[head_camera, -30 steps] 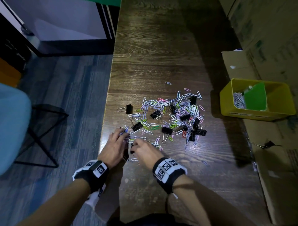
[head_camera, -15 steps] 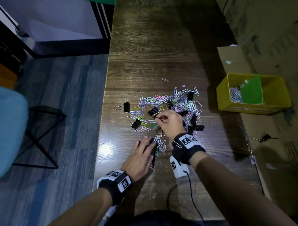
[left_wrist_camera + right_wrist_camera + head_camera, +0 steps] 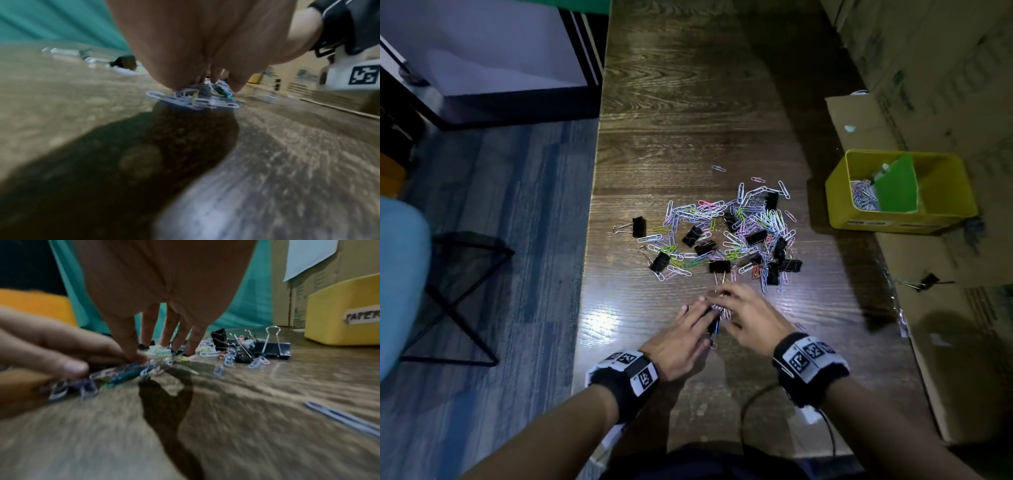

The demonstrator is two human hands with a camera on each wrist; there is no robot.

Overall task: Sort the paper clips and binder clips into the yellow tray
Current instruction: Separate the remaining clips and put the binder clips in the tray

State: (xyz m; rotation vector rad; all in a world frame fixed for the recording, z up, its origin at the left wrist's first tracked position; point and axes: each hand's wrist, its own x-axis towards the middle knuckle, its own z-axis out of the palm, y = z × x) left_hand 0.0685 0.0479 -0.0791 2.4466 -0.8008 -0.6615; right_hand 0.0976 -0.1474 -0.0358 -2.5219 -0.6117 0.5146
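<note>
Near front edge of table (image 3: pixel 688 102): small bunch of paper clips (image 3: pixel 193 99) now gathered between both hands. Half second ago right hand (image 3: pixel 748 313) reached into main pile (image 3: pixel 736 233); now back beside left hand (image 3: pixel 681 337), fingers of both straight, pressing bunch. Likely scoop next; yellow tray (image 3: pixel 893 222) at right edge, well apart.

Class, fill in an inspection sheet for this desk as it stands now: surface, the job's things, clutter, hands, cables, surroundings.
Surface: dark wood table.
Job's things: mixed clip pile; yellow tray with green divider, paper clips in its left compartment.
Clutter: a lone binder clip on cardboard.
Hands: left hand and right hand rest straight fingers on a small clip bunch.
Cables: black cable by the right wrist.
Surroundings: cardboard boxes, blue floor.
</note>
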